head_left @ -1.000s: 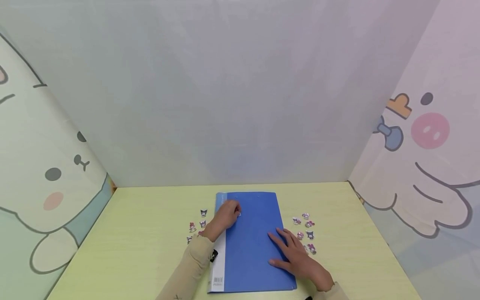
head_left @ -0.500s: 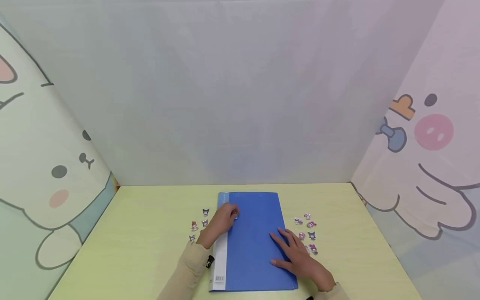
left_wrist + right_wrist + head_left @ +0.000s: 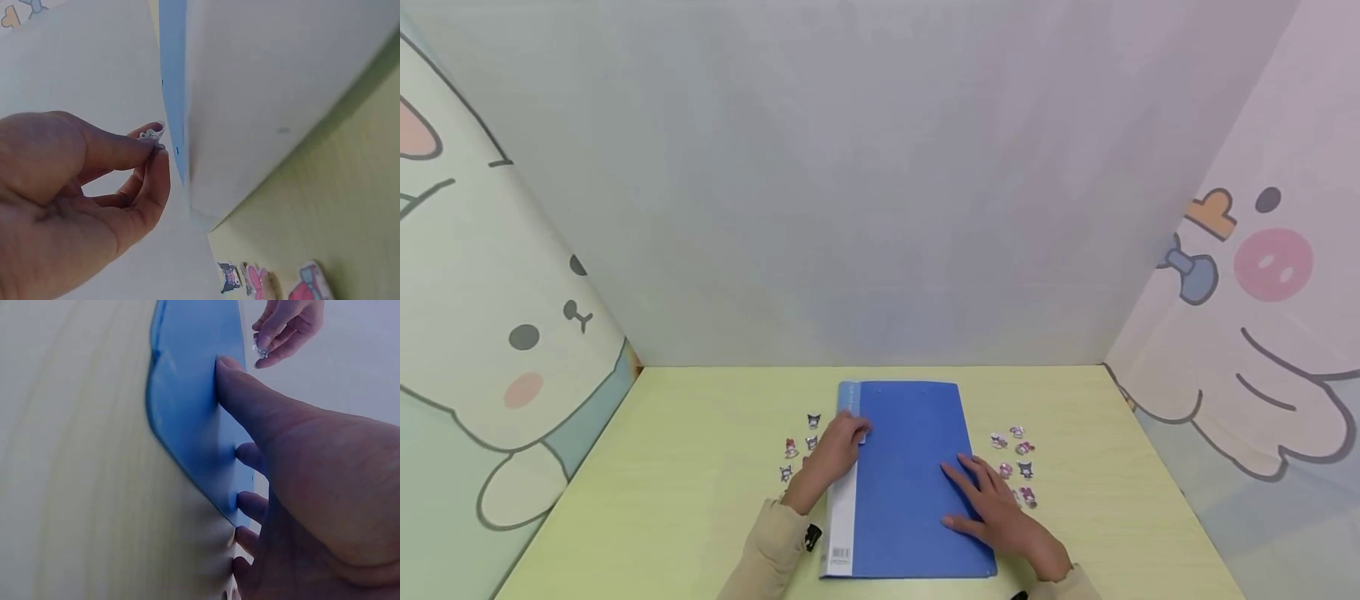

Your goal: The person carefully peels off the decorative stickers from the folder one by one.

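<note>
A blue file folder (image 3: 902, 500) with a white spine strip lies closed on the table. Above its upper left part, near the spine, my left hand (image 3: 837, 447) pinches a small sticker (image 3: 151, 134) between thumb and fingers. Only the sticker's pale, wavy edge shows; its printed face is hidden. My right hand (image 3: 992, 510) rests spread on the lower right of the cover, thumb and fingertips touching it, palm over the folder's right edge. In the right wrist view the thumb lies on the blue cover, and the left hand (image 3: 294, 325) appears beyond with the sticker.
Several small cartoon stickers (image 3: 813, 422) lie on the table left of the folder, partly behind the left forearm. More cartoon stickers (image 3: 1026, 470) lie to the right, beside the right hand. A pale cloth wall (image 3: 880, 208) rises at the table's back edge.
My left hand has drawn back toward the folder's spine and slightly nearer, still pinching the sticker. The right hand stays in place on the cover. The head view has shifted slightly.
</note>
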### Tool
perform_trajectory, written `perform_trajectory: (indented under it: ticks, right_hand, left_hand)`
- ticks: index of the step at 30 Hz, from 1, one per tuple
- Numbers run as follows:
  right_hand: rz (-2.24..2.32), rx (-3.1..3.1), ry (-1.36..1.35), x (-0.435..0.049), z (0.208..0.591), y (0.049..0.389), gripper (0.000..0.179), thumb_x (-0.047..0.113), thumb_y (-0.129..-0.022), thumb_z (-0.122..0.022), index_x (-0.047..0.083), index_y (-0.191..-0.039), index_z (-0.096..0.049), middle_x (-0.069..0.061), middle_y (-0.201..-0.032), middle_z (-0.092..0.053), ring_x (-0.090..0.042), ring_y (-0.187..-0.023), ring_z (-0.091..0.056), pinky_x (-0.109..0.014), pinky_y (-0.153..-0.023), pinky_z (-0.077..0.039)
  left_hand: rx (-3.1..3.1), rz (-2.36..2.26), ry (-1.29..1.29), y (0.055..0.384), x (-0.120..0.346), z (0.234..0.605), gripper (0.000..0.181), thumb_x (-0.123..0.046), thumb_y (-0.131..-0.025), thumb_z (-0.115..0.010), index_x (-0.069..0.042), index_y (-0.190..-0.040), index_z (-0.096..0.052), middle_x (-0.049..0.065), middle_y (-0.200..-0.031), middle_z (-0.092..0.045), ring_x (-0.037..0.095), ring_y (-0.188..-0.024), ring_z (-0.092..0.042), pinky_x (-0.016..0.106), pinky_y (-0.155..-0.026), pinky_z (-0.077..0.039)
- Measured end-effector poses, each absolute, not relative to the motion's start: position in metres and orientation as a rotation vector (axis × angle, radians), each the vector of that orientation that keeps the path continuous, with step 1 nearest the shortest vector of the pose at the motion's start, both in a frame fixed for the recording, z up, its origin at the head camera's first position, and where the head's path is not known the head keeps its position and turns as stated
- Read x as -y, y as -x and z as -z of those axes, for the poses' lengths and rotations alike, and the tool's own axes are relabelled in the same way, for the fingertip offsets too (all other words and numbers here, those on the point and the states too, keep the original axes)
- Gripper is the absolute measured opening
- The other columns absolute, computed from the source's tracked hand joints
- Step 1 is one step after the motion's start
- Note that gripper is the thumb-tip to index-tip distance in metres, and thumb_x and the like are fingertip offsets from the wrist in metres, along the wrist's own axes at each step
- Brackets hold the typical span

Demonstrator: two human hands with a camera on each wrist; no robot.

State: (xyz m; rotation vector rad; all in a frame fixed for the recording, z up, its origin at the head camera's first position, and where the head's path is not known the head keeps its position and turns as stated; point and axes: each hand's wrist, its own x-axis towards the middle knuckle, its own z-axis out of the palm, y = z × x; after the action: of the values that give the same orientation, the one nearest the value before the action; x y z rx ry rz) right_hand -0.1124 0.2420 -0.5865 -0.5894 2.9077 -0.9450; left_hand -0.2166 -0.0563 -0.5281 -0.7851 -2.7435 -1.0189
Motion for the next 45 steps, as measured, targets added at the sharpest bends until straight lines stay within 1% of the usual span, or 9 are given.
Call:
perform_trajectory:
  ticks: [5,10,20,23,29,33,36,40,45]
  right_hand:
    - [0.948,-2.91,0.601,-0.244,0.587,0.113,0.078,0.049,-0.095,-0.07,0.022,-0.16,-0.038,-0.015,-0.166,-0.027,-0.043,-0.152,-0.017,-0.072,-0.113,-0.021]
    - [0.95,-2.919,0.612,-0.246,0.588,0.113,0.078,0.049,-0.095,-0.069,0.022,-0.16,-0.038,-0.016,-0.166,-0.027,-0.043,-0.151,-0.017,-0.072,-0.113,-0.021]
    - [0.963,-2.951,0.683,-0.246,0.588,0.112,0.078,0.047,-0.094,-0.071,0.017,-0.159,-0.04,-0.02,-0.163,-0.03,-0.048,-0.147,-0.022,-0.076,-0.108,-0.024]
    - [0.957,-2.963,0.705,-0.245,0.585,0.112,0.077,0.046,-0.095,-0.071,0.014,-0.158,-0.041,-0.023,-0.161,-0.031,-0.05,-0.145,-0.024,-0.077,-0.106,-0.025]
    - [0.956,-2.926,0.681,-0.242,0.575,0.109,0.075,0.045,-0.097,-0.069,0.011,-0.158,-0.041,-0.024,-0.161,-0.03,-0.052,-0.145,-0.022,-0.077,-0.107,-0.023]
    - [1.008,-2.911,0.7,-0.24,0.567,0.107,0.074,0.04,-0.095,-0.072,0.007,-0.155,-0.044,-0.028,-0.158,-0.032,-0.056,-0.143,-0.024,-0.079,-0.104,-0.023]
    - [1.004,-2.921,0.72,-0.24,0.567,0.108,0.073,0.039,-0.096,-0.072,0.009,-0.155,-0.043,-0.027,-0.157,-0.032,-0.055,-0.142,-0.024,-0.08,-0.101,-0.025]
    - [0.976,-2.906,0.686,-0.242,0.572,0.109,0.074,0.043,-0.097,-0.069,0.013,-0.158,-0.039,-0.024,-0.16,-0.029,-0.05,-0.145,-0.021,-0.078,-0.104,-0.023]
    - [0.974,-2.907,0.661,-0.244,0.578,0.11,0.076,0.043,-0.095,-0.071,0.012,-0.158,-0.04,-0.023,-0.163,-0.028,-0.049,-0.147,-0.02,-0.076,-0.109,-0.021]
  left_hand:
    - [2.691,1.054,0.758,0.212,0.058,0.531,0.013,0.012,-0.095,-0.058,0.008,-0.104,-0.066,0.012,-0.091,-0.061,0.023,-0.084,-0.058,0.034,-0.071,-0.053]
    - [2.637,1.107,0.73,0.207,0.062,0.534,0.009,0.013,-0.093,-0.061,0.006,-0.099,-0.063,0.012,-0.089,-0.062,0.024,-0.082,-0.06,0.033,-0.07,-0.054]
    - [2.617,1.175,0.605,0.192,0.081,0.535,0.011,0.012,-0.091,-0.066,0.001,-0.09,-0.065,0.006,-0.083,-0.063,0.016,-0.076,-0.058,0.027,-0.066,-0.052]
    - [2.605,1.176,0.588,0.187,0.088,0.534,0.013,0.014,-0.088,-0.067,0.0,-0.088,-0.066,0.007,-0.082,-0.064,0.017,-0.076,-0.058,0.028,-0.067,-0.052]
    - [2.626,1.172,0.542,0.179,0.101,0.535,0.015,0.015,-0.085,-0.067,0.0,-0.088,-0.067,0.011,-0.086,-0.061,0.019,-0.077,-0.06,0.03,-0.068,-0.051]
    - [2.599,1.143,0.549,0.177,0.108,0.537,0.017,0.016,-0.084,-0.069,-0.001,-0.087,-0.067,0.007,-0.08,-0.061,0.015,-0.074,-0.058,0.031,-0.068,-0.05]
    - [2.575,1.135,0.558,0.176,0.113,0.538,0.018,0.017,-0.085,-0.07,-0.001,-0.085,-0.067,0.003,-0.076,-0.061,0.012,-0.071,-0.055,0.03,-0.068,-0.049]
    - [2.597,1.153,0.518,0.172,0.12,0.539,0.017,0.017,-0.087,-0.069,0.0,-0.087,-0.067,0.002,-0.077,-0.059,0.01,-0.071,-0.053,0.027,-0.066,-0.049]
    - [2.617,1.158,0.458,0.166,0.13,0.539,0.016,0.016,-0.089,-0.067,0.001,-0.093,-0.068,0.003,-0.082,-0.06,0.011,-0.074,-0.053,0.026,-0.065,-0.048]
